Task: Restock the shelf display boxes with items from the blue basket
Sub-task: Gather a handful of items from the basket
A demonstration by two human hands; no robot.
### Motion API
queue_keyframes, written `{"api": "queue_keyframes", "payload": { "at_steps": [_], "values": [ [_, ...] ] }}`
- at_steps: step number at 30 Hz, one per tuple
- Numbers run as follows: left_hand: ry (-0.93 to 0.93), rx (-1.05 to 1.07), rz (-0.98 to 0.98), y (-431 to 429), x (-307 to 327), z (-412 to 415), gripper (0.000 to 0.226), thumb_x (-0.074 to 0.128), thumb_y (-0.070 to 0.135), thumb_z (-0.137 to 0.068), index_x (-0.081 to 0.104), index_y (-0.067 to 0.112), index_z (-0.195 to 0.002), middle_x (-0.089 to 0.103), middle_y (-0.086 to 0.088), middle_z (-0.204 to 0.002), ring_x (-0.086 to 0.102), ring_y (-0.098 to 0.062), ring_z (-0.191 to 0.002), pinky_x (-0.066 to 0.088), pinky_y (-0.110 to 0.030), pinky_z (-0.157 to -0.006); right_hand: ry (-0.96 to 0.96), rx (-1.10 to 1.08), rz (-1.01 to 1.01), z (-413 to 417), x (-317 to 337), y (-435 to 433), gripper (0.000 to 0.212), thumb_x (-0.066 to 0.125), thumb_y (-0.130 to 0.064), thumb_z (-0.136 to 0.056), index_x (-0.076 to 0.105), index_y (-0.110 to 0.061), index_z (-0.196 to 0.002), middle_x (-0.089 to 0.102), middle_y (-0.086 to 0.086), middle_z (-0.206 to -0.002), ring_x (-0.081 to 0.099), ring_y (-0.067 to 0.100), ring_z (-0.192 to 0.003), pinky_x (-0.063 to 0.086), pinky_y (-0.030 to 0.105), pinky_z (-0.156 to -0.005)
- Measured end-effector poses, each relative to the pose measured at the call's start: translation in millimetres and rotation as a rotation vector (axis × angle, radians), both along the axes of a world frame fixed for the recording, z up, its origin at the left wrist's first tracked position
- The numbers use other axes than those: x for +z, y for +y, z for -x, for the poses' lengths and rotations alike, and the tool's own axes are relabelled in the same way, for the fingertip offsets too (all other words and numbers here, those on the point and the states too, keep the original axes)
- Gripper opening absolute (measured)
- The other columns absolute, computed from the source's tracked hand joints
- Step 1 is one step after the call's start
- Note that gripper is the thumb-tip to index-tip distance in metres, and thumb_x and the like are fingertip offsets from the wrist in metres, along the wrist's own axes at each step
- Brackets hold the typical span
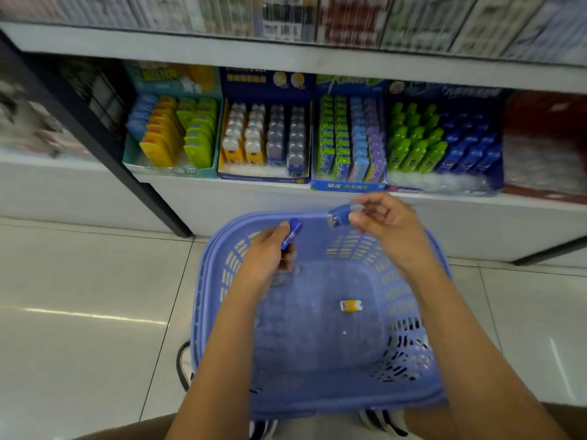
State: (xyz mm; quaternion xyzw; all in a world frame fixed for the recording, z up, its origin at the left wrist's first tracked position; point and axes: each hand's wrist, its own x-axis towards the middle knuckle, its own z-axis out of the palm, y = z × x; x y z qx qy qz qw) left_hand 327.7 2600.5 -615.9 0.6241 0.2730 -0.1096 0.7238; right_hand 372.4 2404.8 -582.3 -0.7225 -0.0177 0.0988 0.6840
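arms (219,350): closest to the lens, both bare, reaching forward from the bottom edge out over the basket
shelf unit (241,201): white, straight ahead past both hands; whatever's on the upper level is too blurry to read
floor (79,281): glossy pale tiles, spreading out left and right of the hands and under the basket
blue basket (203,312): slotted plastic, sitting on the floor right below both hands, pretty much cleaned out
display boxes (355,181): four in a row on the shelf just beyond the hands. The teal box (165,169) with blue, yellow and green packs is off past the left hand. Next comes the navy box (263,178) with yellow and grey packs. The bright blue box (336,186) with green, blue and purple packs sits just past the right hand. The dark blue box (444,187) of green and blue bottles is further right.
left hand (270,249): fingers curled round a small blue stick (290,233), held over the far left part of the basket
right hand (387,223): pinching a small blue pack (338,216) between thumb and fingertips, over the basket's far rim, just short of the bright blue box
striped shoes (381,420): peeking out under the basket's near edge, back behind the wrists
yellow pack (351,305): one little one lying flat on the basket bottom, below the hands, nearer the right arm
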Motion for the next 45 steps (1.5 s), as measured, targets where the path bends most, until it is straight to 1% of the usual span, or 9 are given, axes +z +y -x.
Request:
{"api": "queue_keyframes", "payload": {
  "at_steps": [4, 9, 15, 23, 27, 31, 36, 40, 45],
  "values": [
    [-0.177, 0.146, -0.019, 11.9, 34.2, -2.7, 0.022, 0.060, 0.025, -0.091, 0.060, 0.012, -0.073, 0.051, 0.001, -0.055, 0.043, -0.010, -0.041, 0.040, -0.023, -0.044, -0.273, 0.017, 0.111, -20.0, 45.0, 28.2, 0.026, 0.068, -0.003, -0.083, 0.065, -0.025, -0.096, 0.066, -0.006, -0.089, 0.063, 0.003, -0.076, 0.053, 0.017, -0.072],
    [-0.258, 0.250, -0.091, 23.9, 50.4, 3.7, 0.017, 0.071, 0.028, -0.083, 0.067, 0.014, -0.075, 0.048, 0.006, -0.054, 0.044, -0.010, -0.053, 0.044, -0.014, -0.051, -0.620, 0.112, 0.644, -55.7, 54.7, 86.9, 0.020, 0.068, -0.021, -0.085, 0.063, -0.016, -0.103, 0.065, 0.000, -0.097, 0.054, 0.009, -0.077, 0.045, 0.019, -0.071],
    [-0.233, 0.181, 0.075, 34.2, 50.7, 7.4, 0.014, 0.057, 0.026, -0.094, 0.063, 0.015, -0.100, 0.069, -0.005, -0.095, 0.070, -0.018, -0.090, 0.056, -0.020, -0.068, -0.681, 0.234, 0.943, -85.5, 42.8, 118.2, 0.022, 0.067, -0.023, -0.085, 0.065, -0.012, -0.105, 0.068, 0.007, -0.100, 0.050, 0.023, -0.104, 0.044, 0.032, -0.084],
    [-0.257, 0.066, -0.018, 37.7, 46.4, 7.3, 0.022, 0.065, 0.012, -0.089, 0.065, 0.009, -0.110, 0.070, -0.009, -0.098, 0.068, -0.012, -0.078, 0.055, -0.018, -0.066, -0.791, 0.278, 1.057, -91.1, 43.4, 127.0, 0.021, 0.066, -0.018, -0.084, 0.071, -0.006, -0.101, 0.064, 0.011, -0.107, 0.049, 0.028, -0.105, 0.040, 0.030, -0.085],
    [-0.273, 0.024, -0.019, 36.4, 49.9, 9.1, 0.019, 0.069, 0.008, -0.084, 0.068, 0.015, -0.102, 0.072, -0.008, -0.099, 0.066, -0.010, -0.082, 0.052, -0.014, -0.064, -0.769, 0.332, 1.106, -93.9, 44.3, 128.0, 0.024, 0.065, -0.019, -0.086, 0.070, -0.006, -0.105, 0.060, 0.012, -0.111, 0.048, 0.028, -0.108, 0.038, 0.030, -0.088],
    [-0.305, -0.002, -0.265, 31.7, 54.1, 9.1, 0.017, 0.074, 0.012, -0.080, 0.068, 0.016, -0.095, 0.071, -0.007, -0.087, 0.063, -0.012, -0.073, 0.054, -0.022, -0.066, -0.662, 0.304, 0.921, -80.3, 49.1, 117.5, 0.028, 0.065, -0.022, -0.087, 0.065, -0.009, -0.112, 0.054, 0.007, -0.113, 0.050, 0.018, -0.102, 0.039, 0.025, -0.087],
    [-0.405, 0.026, -0.618, 7.3, 65.1, 5.6, 0.032, 0.084, 0.025, -0.069, 0.057, 0.023, -0.085, 0.061, 0.015, -0.075, 0.056, 0.010, -0.065, 0.043, -0.004, -0.058, -0.201, 0.308, 0.264, -35.3, 64.4, 68.9, 0.016, 0.067, -0.044, -0.081, 0.067, -0.029, -0.087, 0.068, -0.008, -0.076, 0.061, 0.008, -0.059, 0.050, 0.022, -0.058],
    [-0.497, -0.039, -0.653, -25.8, 68.5, 4.5, 0.033, 0.083, 0.024, -0.070, 0.052, 0.026, -0.083, 0.058, 0.015, -0.078, 0.054, 0.008, -0.069, 0.044, -0.009, -0.061, -0.159, 0.332, 0.197, -20.6, 74.7, 32.3, 0.012, 0.078, -0.036, -0.069, 0.073, -0.028, -0.077, 0.073, -0.004, -0.072, 0.066, 0.009, -0.060, 0.053, 0.018, -0.059],
    [-0.547, -0.271, -0.503, -55.4, 78.5, -5.9, 0.019, 0.066, 0.025, -0.088, 0.065, 0.021, -0.107, 0.066, 0.011, -0.091, 0.060, 0.005, -0.077, 0.051, -0.017, -0.072, -0.152, 0.310, 0.205, -26.0, 90.2, -21.3, 0.019, 0.077, -0.028, -0.070, 0.074, -0.026, -0.089, 0.075, -0.002, -0.087, 0.070, 0.015, -0.079, 0.058, 0.024, -0.076]
  ]
}}
